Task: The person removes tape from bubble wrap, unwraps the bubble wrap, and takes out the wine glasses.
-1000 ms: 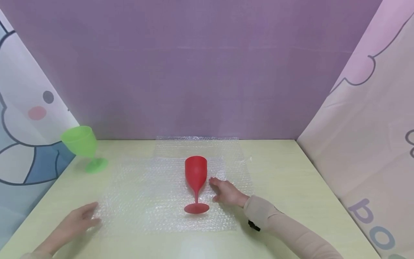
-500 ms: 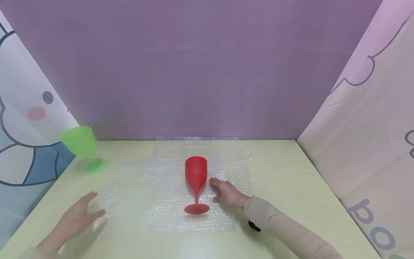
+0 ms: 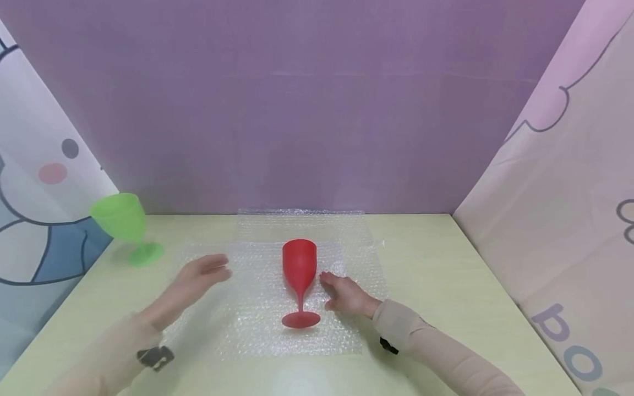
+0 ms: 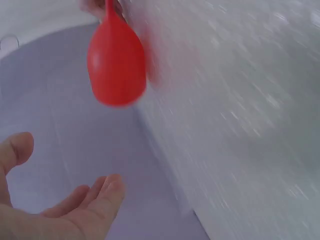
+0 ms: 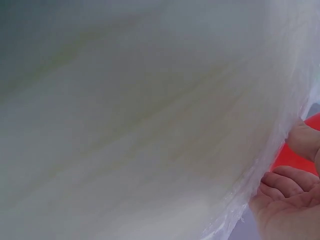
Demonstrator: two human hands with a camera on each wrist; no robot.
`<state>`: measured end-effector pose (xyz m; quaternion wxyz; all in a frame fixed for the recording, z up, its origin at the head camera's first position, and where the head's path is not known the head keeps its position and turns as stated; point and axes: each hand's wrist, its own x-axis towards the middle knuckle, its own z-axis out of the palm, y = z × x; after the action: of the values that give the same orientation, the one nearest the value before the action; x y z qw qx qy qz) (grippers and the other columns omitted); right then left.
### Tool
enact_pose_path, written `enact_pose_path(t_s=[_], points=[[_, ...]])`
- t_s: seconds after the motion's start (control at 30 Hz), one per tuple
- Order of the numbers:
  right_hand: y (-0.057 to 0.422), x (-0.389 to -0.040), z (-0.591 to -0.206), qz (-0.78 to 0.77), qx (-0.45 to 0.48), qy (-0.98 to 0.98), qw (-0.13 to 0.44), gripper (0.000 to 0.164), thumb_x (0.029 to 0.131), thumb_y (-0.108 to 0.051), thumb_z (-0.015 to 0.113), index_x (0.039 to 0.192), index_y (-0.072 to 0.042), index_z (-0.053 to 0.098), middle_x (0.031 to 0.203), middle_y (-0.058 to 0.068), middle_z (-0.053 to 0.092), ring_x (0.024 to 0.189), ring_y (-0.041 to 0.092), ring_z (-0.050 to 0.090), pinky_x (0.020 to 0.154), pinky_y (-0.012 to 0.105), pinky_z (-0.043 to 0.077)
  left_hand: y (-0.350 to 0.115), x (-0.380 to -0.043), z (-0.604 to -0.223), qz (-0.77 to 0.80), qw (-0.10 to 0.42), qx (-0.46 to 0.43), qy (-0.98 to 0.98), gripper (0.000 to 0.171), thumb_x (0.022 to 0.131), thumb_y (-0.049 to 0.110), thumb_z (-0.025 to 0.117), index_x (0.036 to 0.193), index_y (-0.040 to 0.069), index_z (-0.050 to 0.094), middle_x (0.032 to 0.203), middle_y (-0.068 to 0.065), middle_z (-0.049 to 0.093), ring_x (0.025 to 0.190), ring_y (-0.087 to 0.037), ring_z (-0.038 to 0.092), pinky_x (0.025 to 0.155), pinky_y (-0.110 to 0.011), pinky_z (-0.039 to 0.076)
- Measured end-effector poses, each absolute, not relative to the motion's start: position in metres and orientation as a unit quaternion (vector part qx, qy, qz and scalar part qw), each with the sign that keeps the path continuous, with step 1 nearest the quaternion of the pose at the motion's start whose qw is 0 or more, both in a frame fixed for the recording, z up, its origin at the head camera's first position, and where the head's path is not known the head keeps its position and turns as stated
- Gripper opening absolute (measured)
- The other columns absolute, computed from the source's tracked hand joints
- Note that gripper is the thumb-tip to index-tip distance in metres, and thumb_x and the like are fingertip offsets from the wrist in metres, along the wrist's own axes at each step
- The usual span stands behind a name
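Observation:
A red goblet [image 3: 300,264] lies on its side in the head view, foot toward me, on overlapping sheets of clear bubble wrap [image 3: 257,330]. Just right of its bowl, my right hand [image 3: 349,296] rests on the wrap with fingers loosely bent, gripping nothing. The right wrist view has that hand [image 5: 287,200] at its right edge, the red goblet [image 5: 295,159] partly hidden behind it. Left of the goblet, my left hand [image 3: 195,280] hovers over the wrap, blurred, its thumb and fingers apart. Nothing lies between them in the left wrist view, where the goblet [image 4: 117,65] hangs at the top.
A green goblet [image 3: 121,217] stands upright at the table's back left. A purple cloth wall [image 3: 317,121] rises behind the pale table [image 3: 421,258]. Printed cloth panels close in the left and right sides.
My left hand has moved from the near left forward and to the right, over the wrap toward the red goblet. My right hand and both goblets have stayed in place.

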<state>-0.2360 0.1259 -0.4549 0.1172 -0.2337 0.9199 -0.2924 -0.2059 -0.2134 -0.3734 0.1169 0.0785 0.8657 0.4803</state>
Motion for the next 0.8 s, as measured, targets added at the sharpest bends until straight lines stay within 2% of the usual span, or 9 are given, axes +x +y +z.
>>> enact_pose_path(t_s=[0.17, 0.23, 0.37, 0.5, 0.57, 0.63, 0.7, 0.8], points=[[0.126, -0.235, -0.454, -0.293, -0.235, 0.919, 0.118, 0.068, 0.075, -0.003, 0.071, 0.135, 0.005, 0.039, 0.141, 0.018, 0.040, 0.133, 0.032, 0.033, 0.110, 0.044, 0.029, -0.168, -0.227, -0.376, 0.481, 0.177, 0.061, 0.856, 0.065, 0.088, 0.045, 0.055, 0.138, 0.008, 0.037, 0.142, -0.014, 0.039, 0.129, -0.036, 0.036, 0.104, -0.058, 0.030], [0.126, -0.234, -0.452, -0.296, -0.238, 0.918, 0.117, 0.068, 0.076, -0.002, 0.070, 0.135, 0.005, 0.039, 0.141, 0.019, 0.039, 0.133, 0.033, 0.032, 0.110, 0.044, 0.028, -0.151, -0.237, -0.379, 0.477, 0.193, 0.043, 0.857, 0.065, 0.088, 0.043, 0.055, 0.138, 0.007, 0.036, 0.142, -0.014, 0.038, 0.129, -0.037, 0.036, 0.103, -0.059, 0.031], [0.126, -0.234, -0.449, -0.285, -0.248, 0.919, 0.108, 0.066, 0.076, -0.002, 0.070, 0.134, 0.007, 0.039, 0.140, 0.021, 0.041, 0.132, 0.035, 0.034, 0.109, 0.045, 0.030, -0.122, -0.258, -0.389, 0.475, 0.206, -0.005, 0.855, 0.077, 0.084, 0.040, 0.059, 0.142, 0.002, 0.026, 0.145, -0.018, 0.029, 0.130, -0.040, 0.030, 0.103, -0.062, 0.028], [0.126, -0.235, -0.450, -0.290, -0.231, 0.920, 0.124, 0.067, 0.077, -0.003, 0.069, 0.136, 0.004, 0.038, 0.142, 0.018, 0.039, 0.134, 0.032, 0.031, 0.111, 0.044, 0.028, -0.100, -0.270, -0.397, 0.487, 0.215, -0.040, 0.846, 0.096, 0.079, 0.044, 0.064, 0.145, 0.000, 0.011, 0.150, -0.020, 0.015, 0.135, -0.042, 0.019, 0.106, -0.062, 0.023], [0.126, -0.236, -0.452, -0.281, -0.229, 0.923, 0.126, 0.067, 0.077, -0.004, 0.070, 0.136, 0.003, 0.038, 0.142, 0.017, 0.039, 0.134, 0.031, 0.031, 0.111, 0.043, 0.028, -0.090, -0.274, -0.400, 0.493, 0.224, -0.055, 0.839, 0.102, 0.077, 0.047, 0.065, 0.145, 0.001, 0.006, 0.151, -0.019, 0.012, 0.136, -0.041, 0.017, 0.107, -0.061, 0.023], [0.126, -0.237, -0.453, -0.276, -0.233, 0.924, 0.124, 0.067, 0.077, -0.005, 0.070, 0.136, 0.003, 0.039, 0.142, 0.017, 0.040, 0.134, 0.031, 0.032, 0.110, 0.044, 0.029, -0.083, -0.276, -0.403, 0.495, 0.228, -0.069, 0.836, 0.105, 0.075, 0.050, 0.066, 0.144, 0.000, 0.004, 0.149, -0.019, 0.016, 0.134, -0.040, 0.019, 0.107, -0.060, 0.024], [0.126, -0.238, -0.453, -0.273, -0.239, 0.924, 0.121, 0.067, 0.076, -0.006, 0.071, 0.135, 0.004, 0.040, 0.141, 0.017, 0.041, 0.133, 0.032, 0.033, 0.110, 0.044, 0.029, -0.076, -0.279, -0.407, 0.499, 0.227, -0.091, 0.831, 0.104, 0.073, 0.052, 0.067, 0.143, 0.001, 0.010, 0.144, -0.018, 0.027, 0.130, -0.037, 0.027, 0.104, -0.056, 0.031], [0.126, -0.237, -0.452, -0.277, -0.242, 0.922, 0.120, 0.067, 0.076, -0.005, 0.071, 0.134, 0.003, 0.040, 0.140, 0.018, 0.042, 0.132, 0.032, 0.034, 0.110, 0.044, 0.030, -0.069, -0.285, -0.414, 0.487, 0.215, -0.115, 0.839, 0.100, 0.068, 0.056, 0.068, 0.136, 0.002, 0.021, 0.129, -0.016, 0.041, 0.118, -0.035, 0.038, 0.094, -0.050, 0.043]])
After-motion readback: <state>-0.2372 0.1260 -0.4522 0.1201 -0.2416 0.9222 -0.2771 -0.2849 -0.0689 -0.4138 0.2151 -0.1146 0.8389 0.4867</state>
